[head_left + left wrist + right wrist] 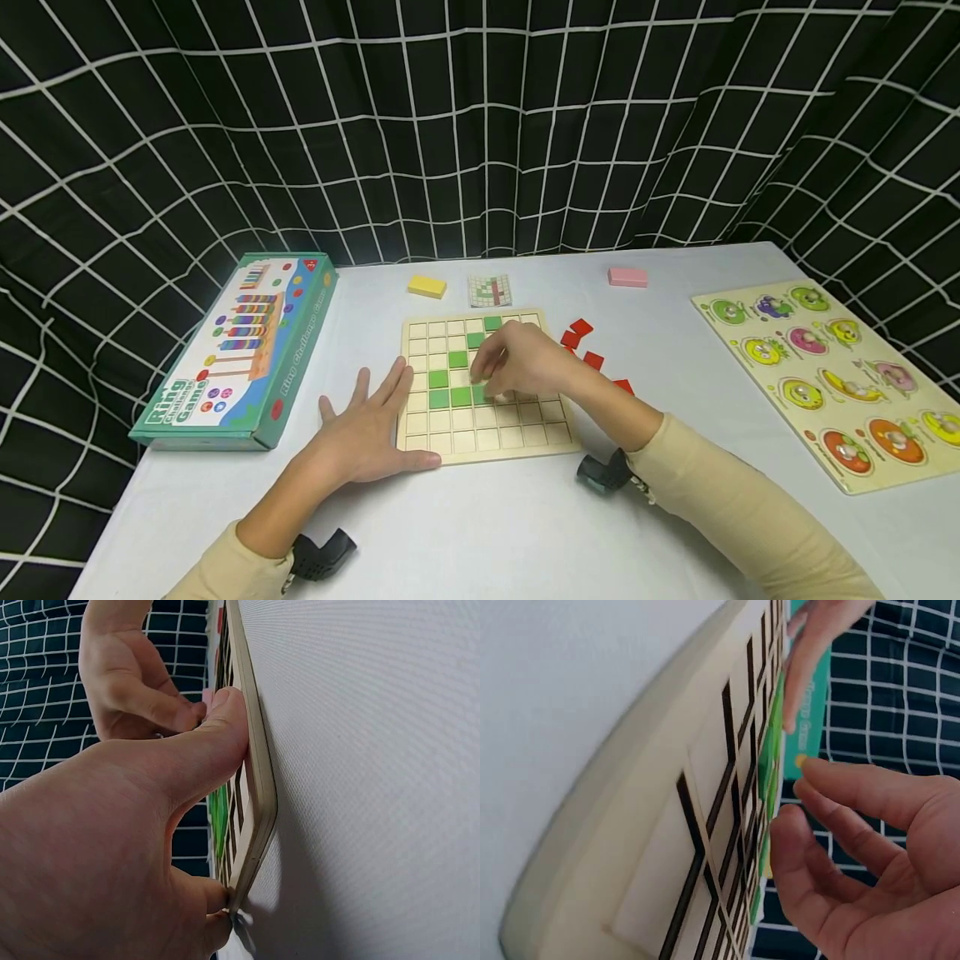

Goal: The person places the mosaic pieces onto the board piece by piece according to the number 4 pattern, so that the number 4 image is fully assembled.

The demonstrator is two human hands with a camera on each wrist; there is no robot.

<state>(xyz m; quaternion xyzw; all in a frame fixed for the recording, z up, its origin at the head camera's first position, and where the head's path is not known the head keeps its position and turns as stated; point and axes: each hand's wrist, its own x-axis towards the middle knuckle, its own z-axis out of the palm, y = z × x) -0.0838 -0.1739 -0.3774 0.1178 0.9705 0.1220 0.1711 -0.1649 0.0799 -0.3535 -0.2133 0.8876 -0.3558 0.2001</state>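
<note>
Black curtain cloth with white grid lines (480, 150) hung behind the white-covered table (487, 533). Square pale-wood grid board (510, 439) lay mid-table, bearing flat green square tiles (458, 359). Left hand (367, 435) spread straight fingers at its left edge; right hand (522, 358) curved its fingers over the tiles, whether gripping one I couldn't tell.

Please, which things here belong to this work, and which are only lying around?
Likely for the job: grid board, green tiles, red tiles, pattern card.
Probably just lying about: ring game box, fruit puzzle board, yellow block, pink block.
</note>
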